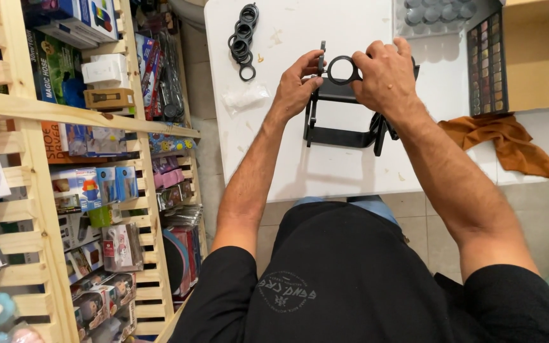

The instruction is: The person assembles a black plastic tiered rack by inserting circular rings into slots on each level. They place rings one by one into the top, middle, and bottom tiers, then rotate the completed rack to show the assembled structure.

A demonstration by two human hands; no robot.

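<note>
A black frame-like stand [341,135] sits on the white table [325,171]. At its top is a black ring [341,70]. My left hand [297,86] grips the stand's upper left edge beside the ring, thumb and fingers pinched on it. My right hand [386,73] covers the stand's upper right side, fingers curled over the ring's right edge. Both hands hold the same assembly.
A pile of black rings [243,39] lies at the table's far left. A small clear bag [244,96] lies near it. A clear tray [433,16], a dark palette [487,63] and a brown cloth [509,140] lie right. Wooden shelves [65,190] of boxed goods stand left.
</note>
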